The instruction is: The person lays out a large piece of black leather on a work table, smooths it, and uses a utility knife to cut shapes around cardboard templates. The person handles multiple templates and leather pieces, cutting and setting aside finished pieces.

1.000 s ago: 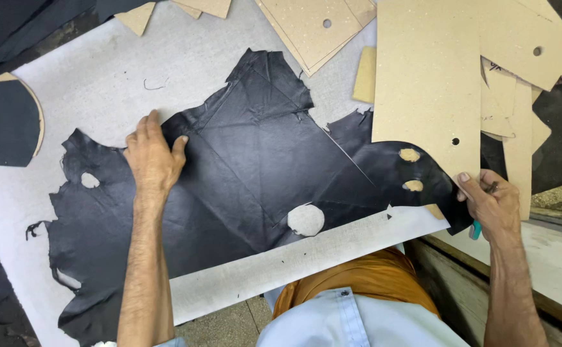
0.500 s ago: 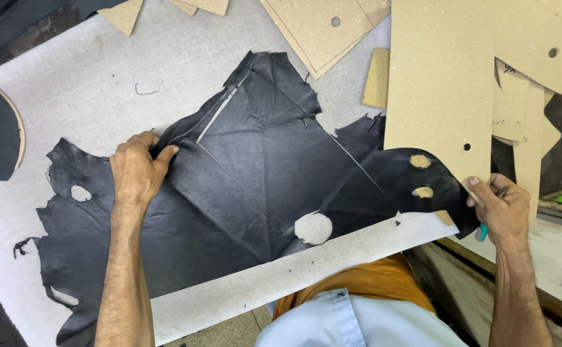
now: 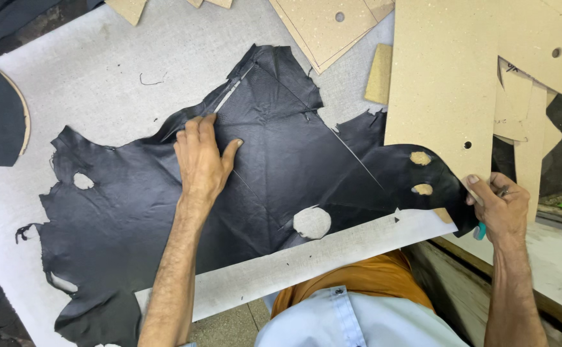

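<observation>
Both hands work: left hand [image 3: 202, 160] flat on black leather [image 3: 126, 218], right hand [image 3: 500, 207] gripping cardboard template [image 3: 441, 83].

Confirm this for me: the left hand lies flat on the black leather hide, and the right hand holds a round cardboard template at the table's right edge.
Not quite. The head view shows the left hand flat on the black leather hide, but the cardboard template in the right hand is not round: it is a long, straight-sided piece with a small punched hole. It is held at the right edge of the table.

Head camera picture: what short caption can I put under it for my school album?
Left hand flat on black leather; right hand holds a tan cardboard pattern.
</observation>
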`<state>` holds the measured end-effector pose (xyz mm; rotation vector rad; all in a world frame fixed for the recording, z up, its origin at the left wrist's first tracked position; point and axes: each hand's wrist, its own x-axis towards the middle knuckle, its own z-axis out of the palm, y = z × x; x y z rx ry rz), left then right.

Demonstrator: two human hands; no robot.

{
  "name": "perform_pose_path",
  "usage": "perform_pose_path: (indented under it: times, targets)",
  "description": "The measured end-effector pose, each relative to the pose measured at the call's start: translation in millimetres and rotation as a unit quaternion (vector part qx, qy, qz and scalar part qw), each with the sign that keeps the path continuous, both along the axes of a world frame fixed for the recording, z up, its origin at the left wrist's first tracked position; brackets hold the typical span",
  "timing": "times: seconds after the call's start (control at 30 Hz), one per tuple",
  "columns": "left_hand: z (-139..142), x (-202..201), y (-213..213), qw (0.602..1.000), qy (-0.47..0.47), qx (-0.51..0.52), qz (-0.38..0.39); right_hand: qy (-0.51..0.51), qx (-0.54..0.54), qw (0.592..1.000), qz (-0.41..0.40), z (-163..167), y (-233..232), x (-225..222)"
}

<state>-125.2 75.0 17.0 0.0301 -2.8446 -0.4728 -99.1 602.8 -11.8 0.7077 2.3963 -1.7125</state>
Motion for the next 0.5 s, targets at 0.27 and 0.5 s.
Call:
perform_pose_path:
  times: [0.27, 0.5]
  targets:
    - [13, -31, -1, 0.975, -0.172, 0.092, 0.107, 0.007, -0.013, 1.000, 0.011, -1, 2, -1]
    - [44, -18, 44, 0.959, -0.183, 0.208, 0.058, -0.010, 0.011, 1.000, 0.023, 0, 1, -4]
